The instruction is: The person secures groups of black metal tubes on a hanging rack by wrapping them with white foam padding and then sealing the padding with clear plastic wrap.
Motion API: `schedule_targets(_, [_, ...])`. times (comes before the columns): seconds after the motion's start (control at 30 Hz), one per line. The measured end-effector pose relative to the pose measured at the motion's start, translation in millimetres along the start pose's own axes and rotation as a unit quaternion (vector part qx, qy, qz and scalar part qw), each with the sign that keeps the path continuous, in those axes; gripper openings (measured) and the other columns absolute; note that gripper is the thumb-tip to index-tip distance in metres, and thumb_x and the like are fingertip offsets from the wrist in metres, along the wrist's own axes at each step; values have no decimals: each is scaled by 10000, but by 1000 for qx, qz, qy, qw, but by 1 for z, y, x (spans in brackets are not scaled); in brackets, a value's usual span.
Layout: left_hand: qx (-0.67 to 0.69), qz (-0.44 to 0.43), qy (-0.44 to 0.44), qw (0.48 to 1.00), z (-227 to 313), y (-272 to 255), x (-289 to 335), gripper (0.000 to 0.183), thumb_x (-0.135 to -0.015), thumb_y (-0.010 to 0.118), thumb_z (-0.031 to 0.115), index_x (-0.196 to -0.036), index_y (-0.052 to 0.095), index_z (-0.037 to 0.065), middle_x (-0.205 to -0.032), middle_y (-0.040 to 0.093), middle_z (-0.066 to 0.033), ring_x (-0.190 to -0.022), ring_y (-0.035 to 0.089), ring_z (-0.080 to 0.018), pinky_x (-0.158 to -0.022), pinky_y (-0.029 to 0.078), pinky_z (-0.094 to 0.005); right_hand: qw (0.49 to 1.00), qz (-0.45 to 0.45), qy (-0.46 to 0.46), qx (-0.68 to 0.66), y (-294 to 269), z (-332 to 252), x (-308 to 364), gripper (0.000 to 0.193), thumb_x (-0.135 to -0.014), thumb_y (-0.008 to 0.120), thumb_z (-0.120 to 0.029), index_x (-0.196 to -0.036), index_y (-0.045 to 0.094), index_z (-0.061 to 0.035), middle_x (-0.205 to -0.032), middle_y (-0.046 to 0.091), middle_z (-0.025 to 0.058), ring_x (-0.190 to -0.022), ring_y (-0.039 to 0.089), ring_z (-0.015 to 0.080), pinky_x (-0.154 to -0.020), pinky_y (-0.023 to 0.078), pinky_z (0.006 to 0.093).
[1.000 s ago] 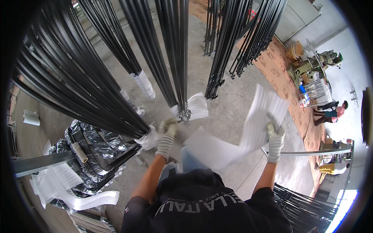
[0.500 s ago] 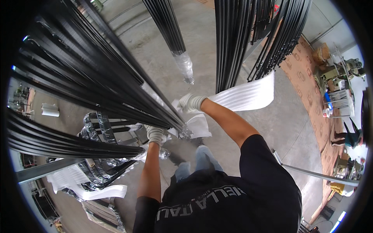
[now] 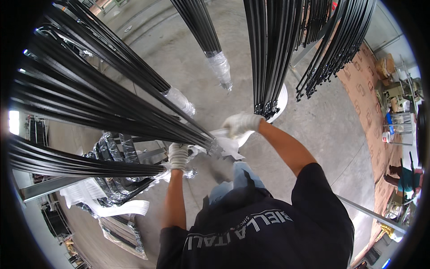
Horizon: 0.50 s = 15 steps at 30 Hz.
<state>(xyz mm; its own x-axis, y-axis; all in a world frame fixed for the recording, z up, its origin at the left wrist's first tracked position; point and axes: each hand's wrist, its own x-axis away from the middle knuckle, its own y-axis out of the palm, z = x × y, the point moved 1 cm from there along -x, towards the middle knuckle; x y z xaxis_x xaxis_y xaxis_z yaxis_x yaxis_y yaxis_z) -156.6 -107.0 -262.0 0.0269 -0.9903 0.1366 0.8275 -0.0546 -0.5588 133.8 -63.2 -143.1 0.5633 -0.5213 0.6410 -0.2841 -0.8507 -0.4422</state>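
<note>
A long bundle of thin black tubes (image 3: 148, 114) slants in from the upper left, its end by my legs. My left hand (image 3: 178, 157), in a white knitted glove, is closed against the bundle's lower side near that end; the fingertips are hidden behind the tubes. My right hand (image 3: 243, 124), gloved too and smeared by motion, grips a white foam sheet (image 3: 230, 145) at the bundle's end. The foam reaches past this hand, and a curved part shows behind the hanging tubes at right. Clear plastic wraps the tip of the bundle.
More black tubes (image 3: 271, 58) hang at upper right, and a plastic-tipped bundle (image 3: 197, 31) hangs ahead. Another bundle (image 3: 85, 161) lies at left above wrapped black frames and a white foam strip (image 3: 130, 208). Metal bars (image 3: 371, 213) cross lower right. Someone stands far right.
My right hand has swung slightly right and nearer, drawing the foam sheet round; its broad free end now lies behind the right-hand tubes. My left hand stays at the bundle.
</note>
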Motion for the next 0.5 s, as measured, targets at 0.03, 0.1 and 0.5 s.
schedule_targets(0.03, [53, 16, -34, 998, 33, 1, 14, 188, -763, 568, 125, -945, 575, 80, -830, 598, -32, -731, 555, -145, -705, 441, -253, 999, -28, 8, -28, 5, 8, 15, 434, -630, 630, -161, -1034, 542, -29, -919, 599, 111, -863, 555, 178, -757, 425, 243])
schedule_targets(0.1, [224, 48, -69, 971, 50, 9, 42, 188, -751, 581, 51, -937, 568, 74, -817, 583, 0, -732, 530, -97, -693, 434, -225, 989, -62, -27, -128, 22, 23, 35, 505, -637, 667, -211, -1086, 509, -40, -972, 585, 99, -901, 541, 179, -790, 419, 256])
schedule_targets(0.5, [555, -148, -97, 813, 35, 23, 88, 440, -826, 450, 414, -1057, 503, 44, -967, 560, -59, -858, 544, -156, -757, 455, -267, 792, 319, -208, -478, 159, -102, -20, 151, -737, 576, -149, -745, 510, -14, -689, 501, 28, -665, 459, 98, -669, 415, 243])
